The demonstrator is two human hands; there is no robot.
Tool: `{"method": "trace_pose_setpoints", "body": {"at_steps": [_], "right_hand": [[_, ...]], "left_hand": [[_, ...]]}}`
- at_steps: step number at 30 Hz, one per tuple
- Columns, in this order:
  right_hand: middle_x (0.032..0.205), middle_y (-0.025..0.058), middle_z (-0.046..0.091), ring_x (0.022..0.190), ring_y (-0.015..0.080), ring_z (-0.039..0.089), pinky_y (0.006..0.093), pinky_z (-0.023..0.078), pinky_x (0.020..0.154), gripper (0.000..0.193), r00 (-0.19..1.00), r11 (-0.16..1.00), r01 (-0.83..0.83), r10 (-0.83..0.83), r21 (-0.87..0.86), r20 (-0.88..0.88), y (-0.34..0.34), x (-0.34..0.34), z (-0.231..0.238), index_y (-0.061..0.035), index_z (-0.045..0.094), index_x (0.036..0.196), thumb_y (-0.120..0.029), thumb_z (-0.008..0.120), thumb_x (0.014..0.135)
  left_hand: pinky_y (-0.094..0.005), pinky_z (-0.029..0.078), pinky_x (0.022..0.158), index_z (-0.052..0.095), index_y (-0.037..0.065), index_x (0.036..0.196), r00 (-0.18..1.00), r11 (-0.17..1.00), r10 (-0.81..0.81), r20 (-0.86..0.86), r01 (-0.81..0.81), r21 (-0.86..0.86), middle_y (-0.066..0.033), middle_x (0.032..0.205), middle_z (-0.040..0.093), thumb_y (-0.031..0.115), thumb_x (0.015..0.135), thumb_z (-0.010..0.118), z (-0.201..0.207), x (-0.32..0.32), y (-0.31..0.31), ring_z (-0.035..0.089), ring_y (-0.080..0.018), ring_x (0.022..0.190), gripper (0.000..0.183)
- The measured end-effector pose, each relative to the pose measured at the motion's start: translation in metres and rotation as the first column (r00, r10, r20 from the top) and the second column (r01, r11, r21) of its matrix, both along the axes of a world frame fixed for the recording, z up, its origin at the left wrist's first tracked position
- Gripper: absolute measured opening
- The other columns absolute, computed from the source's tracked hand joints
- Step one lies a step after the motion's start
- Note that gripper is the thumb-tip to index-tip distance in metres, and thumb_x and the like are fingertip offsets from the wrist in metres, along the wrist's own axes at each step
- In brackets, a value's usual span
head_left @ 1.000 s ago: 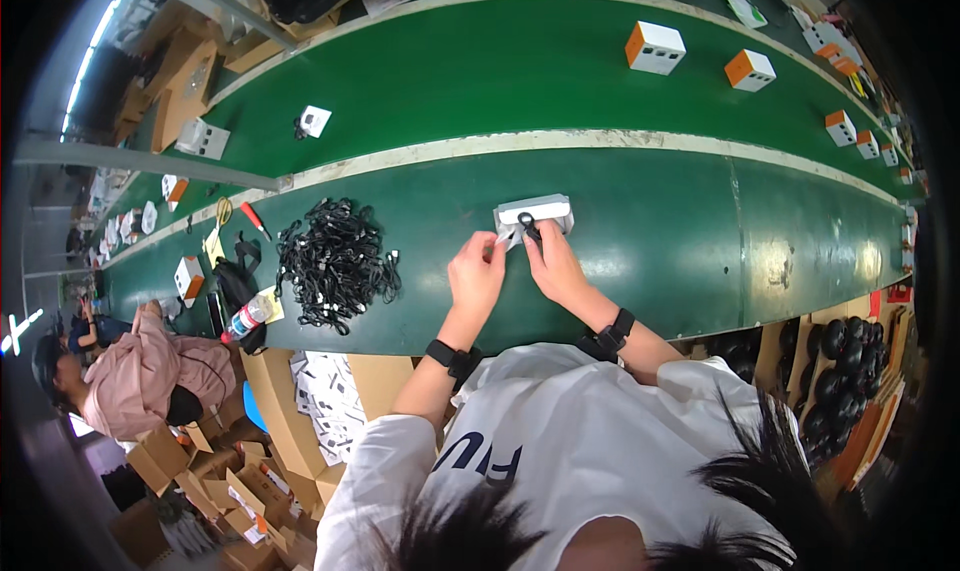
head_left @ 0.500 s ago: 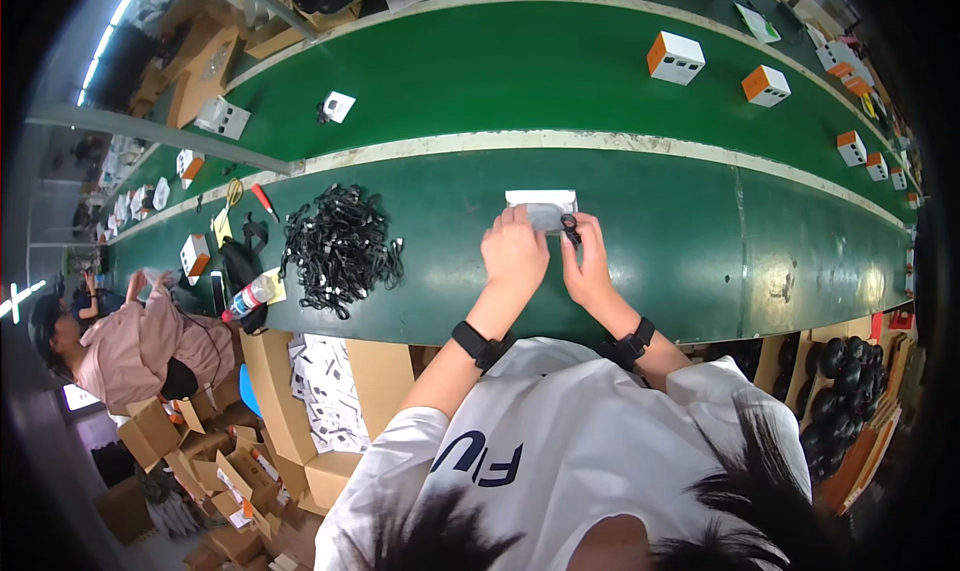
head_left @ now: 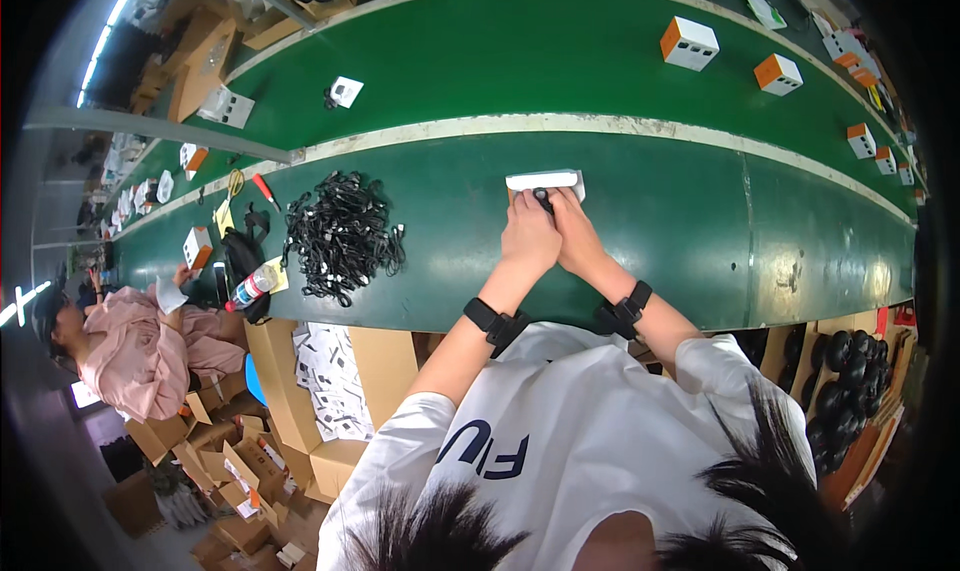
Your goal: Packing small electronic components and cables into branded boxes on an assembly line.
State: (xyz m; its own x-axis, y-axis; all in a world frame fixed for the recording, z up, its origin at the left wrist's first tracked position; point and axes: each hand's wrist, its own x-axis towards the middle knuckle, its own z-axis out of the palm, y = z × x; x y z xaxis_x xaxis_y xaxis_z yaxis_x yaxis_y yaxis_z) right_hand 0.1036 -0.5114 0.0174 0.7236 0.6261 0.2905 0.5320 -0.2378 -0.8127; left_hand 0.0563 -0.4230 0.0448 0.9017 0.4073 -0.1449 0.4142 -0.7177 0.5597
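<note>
A small white box (head_left: 545, 181) lies on the near green table (head_left: 680, 241) in front of me. My left hand (head_left: 528, 239) and my right hand (head_left: 575, 233) sit side by side against the box's near edge, fingers curled over it. A small black part (head_left: 542, 197) shows between my fingertips at the box. Both wrists carry black bands. A heap of black cables (head_left: 340, 236) lies on the table to my left, apart from my hands.
Beyond a pale strip runs a green conveyor belt (head_left: 520, 61) carrying white-and-orange boxes (head_left: 690, 43). A person in pink (head_left: 150, 346) sits at the left. Cardboard cartons (head_left: 330, 381) stand under the table. Black round parts (head_left: 850, 361) fill a bin at right.
My hands have closed together on the box's near edge; a second ago they were apart over it. The view has shifted, so the box sits more to the right.
</note>
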Motion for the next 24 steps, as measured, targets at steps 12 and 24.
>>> {"method": "trace_pose_setpoints", "body": {"at_steps": [12, 24], "right_hand": [[0.100, 0.0234, 0.054, 0.091, 0.0405, 0.052, 0.0434, 0.044, 0.075, 0.030, 0.994, 0.982, -0.095, 0.086, -0.163, -0.061, 0.005, 0.038, 0.008, 0.0032, 0.040, 0.110, -0.003, 0.047, 0.082], [0.095, 0.0079, 0.054, 0.090, 0.0212, 0.050, 0.0273, 0.047, 0.066, 0.017, 0.592, 0.773, 0.087, 0.467, -0.629, 0.656, 0.028, 0.049, 0.011, -0.0046, 0.066, 0.080, -0.014, 0.056, 0.072]], "left_hand": [[-0.0452, 0.048, 0.073, 0.027, -0.009, 0.127, 0.998, 0.989, 0.062, 0.007, -0.061, -0.136, -0.0272, 0.114, 0.041, 0.002, 0.073, 0.051, -0.007, -0.002, 0.000, 0.054, -0.0426, 0.092, 0.061], [-0.0393, 0.042, 0.079, 0.050, 0.000, 0.107, 0.993, 0.933, -0.114, 0.004, 0.106, 0.343, -0.0152, 0.102, 0.045, 0.014, 0.070, 0.062, -0.026, -0.006, -0.007, 0.045, -0.0293, 0.097, 0.042]]}}
